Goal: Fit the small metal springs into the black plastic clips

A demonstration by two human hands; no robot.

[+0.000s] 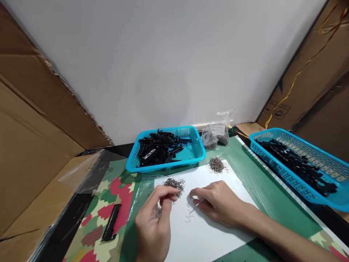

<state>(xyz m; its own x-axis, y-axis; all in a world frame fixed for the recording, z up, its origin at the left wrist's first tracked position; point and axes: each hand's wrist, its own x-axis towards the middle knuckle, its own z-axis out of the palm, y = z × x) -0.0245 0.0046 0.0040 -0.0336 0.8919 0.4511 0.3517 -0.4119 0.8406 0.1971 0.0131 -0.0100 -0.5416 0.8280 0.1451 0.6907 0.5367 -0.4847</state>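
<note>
My left hand is raised over the left edge of the white sheet, fingers curled with thumb and fingertips near each other; whether it pinches something is too small to tell. Just beyond its fingertips is a pile of small metal pieces. My right hand rests on the sheet, its fingers closed round a thin metal tool that points down-left. A few loose wire pieces lie near the tool's tip. Farther back sits a second pile of small metal pieces.
A blue basket with black parts stands behind the sheet, another blue basket at the right. Clear bags of metal pieces lie between them. One black part rests on the patterned cloth at left. Cardboard walls stand on both sides.
</note>
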